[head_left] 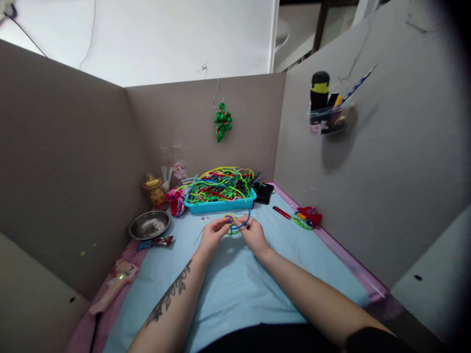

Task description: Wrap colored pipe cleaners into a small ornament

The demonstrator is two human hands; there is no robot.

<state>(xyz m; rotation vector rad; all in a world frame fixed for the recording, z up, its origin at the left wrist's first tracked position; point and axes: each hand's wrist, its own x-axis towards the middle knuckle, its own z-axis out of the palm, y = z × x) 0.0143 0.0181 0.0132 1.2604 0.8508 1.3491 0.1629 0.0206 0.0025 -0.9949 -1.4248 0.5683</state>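
My left hand (214, 233) and my right hand (252, 232) meet over the light blue mat (235, 289), fingers pinched on a small bundle of coloured pipe cleaners (235, 222) in blue, yellow, green and purple, bent into loops between them. Just beyond the hands stands a turquoise tray (221, 205) heaped with several loose pipe cleaners (221, 185) in green, red, yellow and blue.
A steel bowl (149, 224) sits at the left, a pink glue gun (114, 286) nearer the front left. A red and green figure (307, 217) and a red stick (281, 212) lie at right. Grey partition walls enclose the desk; a green ornament (222, 122) hangs on the back wall.
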